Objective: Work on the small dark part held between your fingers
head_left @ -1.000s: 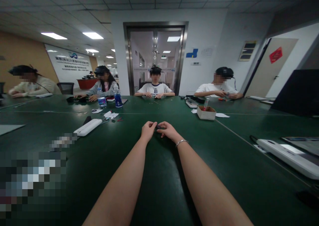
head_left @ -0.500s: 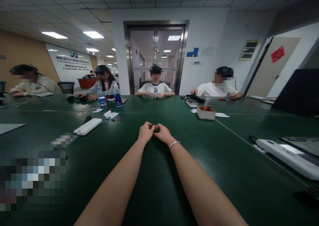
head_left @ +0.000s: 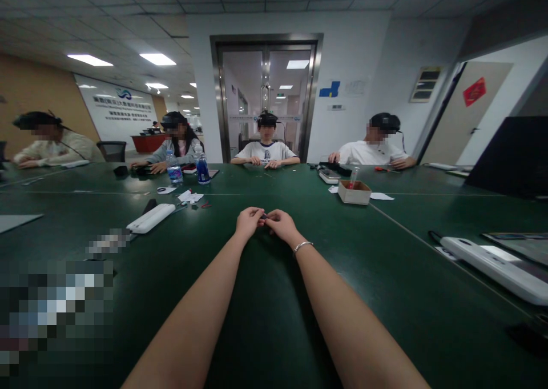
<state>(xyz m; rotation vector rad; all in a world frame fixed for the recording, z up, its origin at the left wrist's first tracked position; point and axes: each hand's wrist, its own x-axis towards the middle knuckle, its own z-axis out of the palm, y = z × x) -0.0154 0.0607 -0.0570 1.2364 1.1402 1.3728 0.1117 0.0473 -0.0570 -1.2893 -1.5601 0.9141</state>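
Both arms stretch out over the green table point(head_left: 274, 297), and the hands meet near the middle of the view. My left hand point(head_left: 249, 223) is closed, its thumb and fingertips pinching one side of a small dark piece point(head_left: 264, 216). From the other side my right hand point(head_left: 281, 227), with a silver bangle on the wrist, pinches the same piece. Fingers cover most of it, and it is too small to tell its kind.
Left of my hands lies a white power strip point(head_left: 152, 218); another white device point(head_left: 492, 269) lies at the right. Ahead stand a cardboard box point(head_left: 354, 193), a water bottle point(head_left: 174, 169) and a blue bottle point(head_left: 202, 169). Several people sit across the table.
My hands have drawn slightly apart at the fingertips, and the dark piece shows more between them. The view has shifted a little.
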